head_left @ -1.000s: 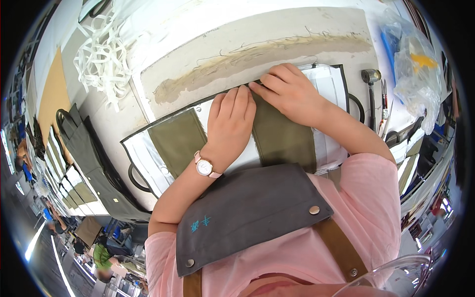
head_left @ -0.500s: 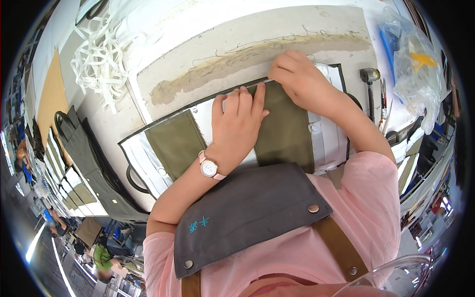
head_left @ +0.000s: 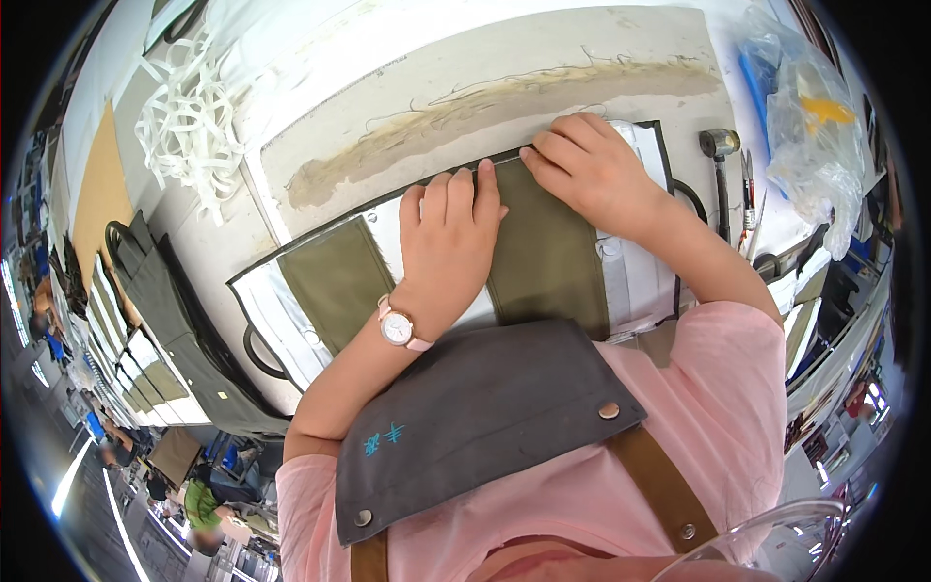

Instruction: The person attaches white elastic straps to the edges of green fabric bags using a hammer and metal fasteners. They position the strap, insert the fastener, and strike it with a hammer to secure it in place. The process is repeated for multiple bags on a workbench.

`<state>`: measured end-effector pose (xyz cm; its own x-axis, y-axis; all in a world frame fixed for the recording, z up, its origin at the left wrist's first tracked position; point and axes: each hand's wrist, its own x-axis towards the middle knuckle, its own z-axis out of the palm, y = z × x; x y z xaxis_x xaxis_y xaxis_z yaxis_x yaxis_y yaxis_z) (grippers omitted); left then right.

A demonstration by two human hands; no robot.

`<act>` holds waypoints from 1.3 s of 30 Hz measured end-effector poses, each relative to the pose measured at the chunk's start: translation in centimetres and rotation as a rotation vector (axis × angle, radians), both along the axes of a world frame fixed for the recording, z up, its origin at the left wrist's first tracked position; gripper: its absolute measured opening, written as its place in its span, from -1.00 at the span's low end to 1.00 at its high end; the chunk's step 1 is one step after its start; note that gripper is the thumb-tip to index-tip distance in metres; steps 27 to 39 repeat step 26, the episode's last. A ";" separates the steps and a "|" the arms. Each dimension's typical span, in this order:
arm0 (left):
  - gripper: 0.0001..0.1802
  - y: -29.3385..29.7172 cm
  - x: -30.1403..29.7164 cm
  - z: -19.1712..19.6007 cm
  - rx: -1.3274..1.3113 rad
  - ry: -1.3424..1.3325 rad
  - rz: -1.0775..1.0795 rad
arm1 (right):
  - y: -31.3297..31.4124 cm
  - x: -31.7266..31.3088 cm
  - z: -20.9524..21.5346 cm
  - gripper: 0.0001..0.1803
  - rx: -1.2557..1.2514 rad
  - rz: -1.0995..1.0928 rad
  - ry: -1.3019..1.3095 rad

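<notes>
A flat bag panel [head_left: 543, 242] lies across the bench before me. It has white backing, two olive fabric pieces, a dark edge strip and black loop handles at both ends. My left hand [head_left: 449, 233] rests palm down on it, fingers stretched toward the far edge. The index fingertip presses on the dark strip. Just to the right, my right hand [head_left: 592, 175] has its fingers bent at the same edge, gripping it; the thumb is hidden from view. The panel's near edge is hidden beneath my apron [head_left: 485, 417].
A tangle of white tape [head_left: 189, 131] sits at the far left, above dark finished-looking bags [head_left: 184, 310]. To the right are a black-headed hammer [head_left: 720, 165], slim tools [head_left: 748, 194] and a clear plastic bag [head_left: 815, 126]. A glue-stained grey board [head_left: 388, 136] lies beyond the panel.
My left hand has slid a little left along the far edge. The right hand has come slightly nearer, its fingers more spread. The panel has barely shifted.
</notes>
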<state>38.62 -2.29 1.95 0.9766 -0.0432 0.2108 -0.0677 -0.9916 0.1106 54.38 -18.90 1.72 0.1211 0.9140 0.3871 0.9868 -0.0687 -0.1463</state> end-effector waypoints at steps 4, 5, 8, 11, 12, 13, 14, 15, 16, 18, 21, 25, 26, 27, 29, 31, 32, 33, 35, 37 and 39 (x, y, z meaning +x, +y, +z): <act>-0.40 -1.4 1.0 0.1 -0.160 -0.028 -0.030 | 0.0 0.1 -0.1 -0.77 0.036 -0.022 0.053; -0.40 -1.5 1.3 -0.5 -0.179 -0.042 -0.051 | -0.2 0.2 -0.1 -0.75 0.016 -0.060 0.123; -0.39 -1.6 1.2 -1.1 -0.210 -0.068 -0.076 | -0.7 1.1 0.2 -0.72 -0.051 -0.162 0.315; -0.39 -1.9 1.4 -1.0 -0.200 -0.072 -0.064 | -0.8 1.9 0.9 -0.78 -0.123 -0.206 0.424; -0.39 -2.0 1.6 -0.9 -0.192 -0.070 -0.056 | -0.6 1.9 0.9 -0.81 -0.146 -0.206 0.421; -0.39 -2.2 1.7 -0.9 -0.183 -0.076 -0.048 | -0.4 1.9 1.0 -0.83 -0.167 -0.203 0.422; -0.39 -2.3 1.9 -0.8 -0.174 -0.081 -0.039 | -0.3 2.2 1.1 -0.84 -0.192 -0.181 0.430; -0.39 -2.4 2.0 -0.8 -0.166 -0.085 -0.028 | -0.2 2.7 1.4 -0.84 -0.217 -0.157 0.437; -0.39 -2.4 1.9 -0.7 -0.158 -0.074 -0.030 | -0.1 2.9 1.4 -0.85 -0.247 -0.126 0.452; -0.39 -2.1 2.1 -0.5 -0.144 -0.049 -0.028 | -0.2 3.0 1.2 -0.83 -0.133 -0.093 0.433; -0.40 -2.0 2.3 -0.6 -0.180 -0.045 -0.047 | -1.0 2.1 0.9 -0.78 -0.067 -0.092 0.345; -0.41 -2.0 2.1 -1.2 -0.191 -0.080 -0.037 | -1.9 2.0 0.0 -0.67 -0.076 -0.090 0.260; -0.40 -1.9 2.1 -1.3 -0.195 -0.076 -0.029 | -1.8 1.9 -0.1 -0.65 -0.088 -0.074 0.188; -0.40 -1.9 2.1 -1.3 -0.195 -0.076 -0.029 | -1.8 1.9 -0.1 -0.65 -0.088 -0.074 0.188; -0.40 -1.9 2.1 -1.3 -0.195 -0.076 -0.029 | -1.8 1.9 -0.1 -0.65 -0.088 -0.074 0.188; -0.40 -1.9 2.1 -1.3 -0.195 -0.076 -0.029 | -1.8 1.9 -0.1 -0.65 -0.088 -0.074 0.188; -0.40 -1.9 2.1 -1.3 -0.195 -0.076 -0.029 | -1.8 1.9 -0.1 -0.65 -0.088 -0.074 0.188; -0.40 -1.9 2.1 -1.3 -0.195 -0.076 -0.029 | -1.8 1.9 -0.1 -0.65 -0.088 -0.074 0.188; -0.40 -1.9 2.1 -1.3 -0.195 -0.076 -0.029 | -1.8 1.9 -0.1 -0.65 -0.088 -0.074 0.188; -0.40 -1.9 2.1 -1.3 -0.195 -0.076 -0.029 | -1.8 1.9 -0.1 -0.65 -0.088 -0.074 0.188; -0.40 -1.9 2.1 -1.3 -0.195 -0.076 -0.029 | -1.8 1.9 -0.1 -0.65 -0.088 -0.074 0.188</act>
